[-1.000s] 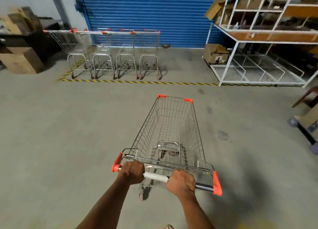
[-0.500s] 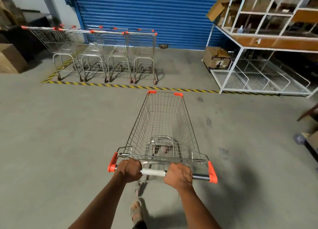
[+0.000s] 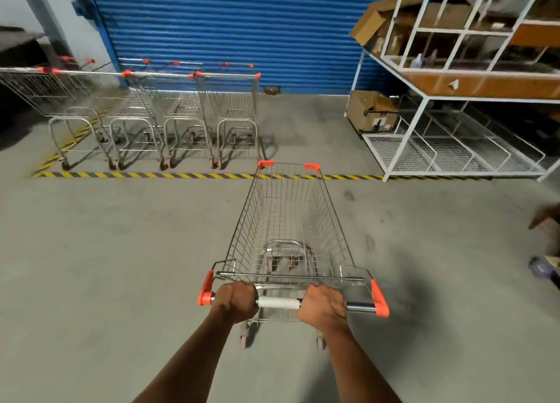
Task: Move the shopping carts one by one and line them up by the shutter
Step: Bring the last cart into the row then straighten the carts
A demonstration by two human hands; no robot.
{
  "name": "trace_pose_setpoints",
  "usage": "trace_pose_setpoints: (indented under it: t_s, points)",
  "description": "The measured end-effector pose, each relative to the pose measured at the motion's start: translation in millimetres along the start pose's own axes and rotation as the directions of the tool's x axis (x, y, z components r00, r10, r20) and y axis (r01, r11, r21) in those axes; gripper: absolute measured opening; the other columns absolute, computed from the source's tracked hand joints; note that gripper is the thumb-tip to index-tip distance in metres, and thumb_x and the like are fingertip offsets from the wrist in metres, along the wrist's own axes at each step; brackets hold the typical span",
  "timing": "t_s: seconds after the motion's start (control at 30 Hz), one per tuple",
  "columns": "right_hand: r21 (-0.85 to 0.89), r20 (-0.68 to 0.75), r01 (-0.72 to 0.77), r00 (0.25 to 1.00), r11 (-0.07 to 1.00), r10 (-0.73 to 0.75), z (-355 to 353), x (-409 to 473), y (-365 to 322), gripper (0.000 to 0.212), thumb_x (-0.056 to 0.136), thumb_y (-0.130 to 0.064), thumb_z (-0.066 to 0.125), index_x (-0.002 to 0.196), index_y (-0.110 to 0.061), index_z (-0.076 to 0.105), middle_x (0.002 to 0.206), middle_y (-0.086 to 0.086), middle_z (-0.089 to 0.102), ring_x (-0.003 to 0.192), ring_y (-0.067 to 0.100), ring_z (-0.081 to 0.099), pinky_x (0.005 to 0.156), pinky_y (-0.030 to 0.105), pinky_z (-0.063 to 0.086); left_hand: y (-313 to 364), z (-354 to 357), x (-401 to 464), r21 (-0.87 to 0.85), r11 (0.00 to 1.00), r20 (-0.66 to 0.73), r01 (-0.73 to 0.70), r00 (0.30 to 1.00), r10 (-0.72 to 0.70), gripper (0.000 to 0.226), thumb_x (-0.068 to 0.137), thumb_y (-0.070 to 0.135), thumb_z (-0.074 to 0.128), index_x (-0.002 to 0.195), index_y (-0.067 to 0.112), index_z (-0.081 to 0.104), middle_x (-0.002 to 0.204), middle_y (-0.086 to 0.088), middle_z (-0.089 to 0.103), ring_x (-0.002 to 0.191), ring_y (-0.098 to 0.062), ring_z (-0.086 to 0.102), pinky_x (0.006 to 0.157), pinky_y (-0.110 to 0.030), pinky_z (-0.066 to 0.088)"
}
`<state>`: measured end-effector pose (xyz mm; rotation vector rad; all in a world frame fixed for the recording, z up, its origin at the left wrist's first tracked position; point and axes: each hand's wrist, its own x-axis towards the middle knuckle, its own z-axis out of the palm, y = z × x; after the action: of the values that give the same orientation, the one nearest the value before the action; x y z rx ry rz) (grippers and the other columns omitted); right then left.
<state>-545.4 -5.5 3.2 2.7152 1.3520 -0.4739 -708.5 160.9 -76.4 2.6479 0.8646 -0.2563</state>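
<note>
We hold the handle of the shopping cart [image 3: 288, 233] with both hands: left hand [image 3: 235, 301] and right hand [image 3: 322, 307] each wrapped around the bar. The cart's nose sits at the striped floor tape [image 3: 181, 175], the parked row [image 3: 151, 111] at 11 o'clock, the shutter [image 3: 242, 24] at 12. We judge best practice: steer slightly left, slow down, stop parallel beside the rightmost cart. No legible writing appears.

Shiny wire-metal cart [image 3: 291, 221], orange plastic corners, corrugated blue metal shutter [image 3: 230, 30], matt concrete floor [image 3: 121, 266].
</note>
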Motion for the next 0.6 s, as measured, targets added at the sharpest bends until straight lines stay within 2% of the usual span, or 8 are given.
trace_pose_setpoints:
  t_s: [0.1,0.23,0.33,0.4,0.47,0.5,0.53,0.6]
  points:
    - [-0.004,0.026,0.002,1.000,1.000,-0.002,-23.2,57.8,-5.8,0.030,0.080,-0.040,0.061,0.102,-0.022,0.072,0.094,-0.002,0.070,0.086,0.022,0.069,0.080,0.034,0.058,-15.1,-23.4,63.1,0.085,0.996,-0.080,0.001,0.997,0.006,0.059,0.026,0.054,0.075,0.047,0.027,0.028,0.042,0.002,0.016,0.035,-0.012,0.014,0.049,-0.014,-0.006]
    - [-0.036,0.047,0.004,0.999,0.999,-0.003,-54.1,149.4,-7.6,0.024,0.083,-0.041,0.064,0.098,-0.023,0.070,0.082,-0.006,0.063,0.077,0.017,0.064,0.075,0.032,0.058,-38.2,-61.5,147.2,0.095,0.995,-0.048,-0.013,0.999,0.017,0.063,0.022,0.054,0.075,0.047,0.026,0.025,0.044,0.002,0.014,0.035,-0.012,0.013,0.049,-0.014,-0.007]
    - [-0.060,0.039,0.000,0.999,0.998,0.003,-76.3,225.5,-7.5,0.021,0.084,-0.041,0.063,0.093,-0.023,0.068,0.076,-0.005,0.060,0.071,0.015,0.060,0.071,0.030,0.057,-61.0,-83.9,220.6,0.128,0.990,-0.124,-0.065,0.989,0.081,0.083,0.018,0.056,0.075,0.050,0.024,0.006,0.044,0.000,0.008,0.035,-0.012,0.009,0.048,-0.014,-0.010]
    - [-0.048,0.021,0.007,1.000,0.999,-0.006,-90.9,277.7,-5.5,0.022,0.081,-0.040,0.063,0.093,-0.022,0.069,0.076,-0.005,0.060,0.071,0.018,0.061,0.069,0.029,0.055,-72.6,-101.0,266.4,0.117,0.990,-0.164,-0.081,0.981,0.099,0.088,0.019,0.055,0.075,0.053,0.025,0.000,0.045,-0.001,0.003,0.033,-0.012,0.008,0.044,-0.015,-0.008]
    - [-0.034,0.008,0.003,1.000,0.999,-0.003,-107.2,327.7,-2.3,0.025,0.080,-0.040,0.064,0.096,-0.021,0.071,0.077,-0.004,0.061,0.073,0.020,0.062,0.070,0.030,0.056,-70.3,-136.2,301.6,0.070,0.993,-0.119,-0.095,0.988,0.103,0.064,0.034,0.041,0.078,0.046,0.029,0.016,0.042,0.004,0.013,0.031,-0.011,0.018,0.036,-0.016,0.004]
    - [-0.031,0.011,0.004,1.000,1.000,-0.003,-115.0,351.5,0.2,0.027,0.080,-0.040,0.064,0.097,-0.020,0.072,0.079,-0.003,0.062,0.074,0.021,0.063,0.071,0.031,0.056,-71.5,-145.2,320.7,0.079,0.990,-0.131,-0.116,0.983,0.126,0.045,0.044,0.031,0.075,0.046,0.030,0.030,0.042,0.006,0.024,0.032,-0.013,0.028,0.034,-0.018,0.014]
    - [-0.029,0.022,0.007,1.000,1.000,-0.006,-123.0,374.4,2.7,0.029,0.080,-0.040,0.065,0.099,-0.019,0.072,0.080,-0.003,0.063,0.074,0.021,0.063,0.072,0.032,0.057,-76.6,-150.8,340.5,0.122,0.985,-0.130,-0.124,0.982,0.140,0.037,0.048,0.027,0.074,0.047,0.028,0.037,0.043,0.006,0.031,0.032,-0.014,0.032,0.034,-0.020,0.020]
    - [-0.033,0.046,0.024,0.999,0.999,-0.022,-138.3,415.9,5.6,0.029,0.081,-0.038,0.065,0.100,-0.018,0.073,0.082,-0.001,0.067,0.075,0.021,0.066,0.074,0.034,0.059,-86.8,-158.6,386.0,0.119,0.989,-0.129,-0.093,0.986,0.108,0.063,0.030,0.043,0.078,0.045,0.029,0.018,0.041,0.003,0.017,0.031,-0.011,0.019,0.037,-0.016,0.008]
